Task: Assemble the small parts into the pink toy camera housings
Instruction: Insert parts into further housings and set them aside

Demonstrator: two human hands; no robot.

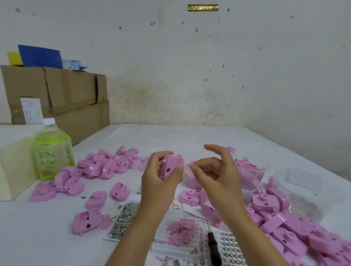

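Note:
My left hand (159, 176) grips one pink toy camera housing (171, 167), raised on edge above the table. My right hand (216, 171) hovers just right of it, thumb and forefinger pinched together on something too small to make out, the other fingers curled above. Loose pink housings lie in a heap at the left (101, 167) and in a larger pile at the right (284, 225). A small mound of tiny pink parts (181, 230) sits on a white tray (177, 215) below my hands. Metal bits (122, 220) fill another tray.
A dark-handled pick tool (214, 250) lies by rows of small rings (231, 249). A green bottle (52, 152) stands at the left beside a cream foam block (3, 160). Cardboard boxes (61, 96) stack behind. A clear plastic bag (302, 189) lies at the right.

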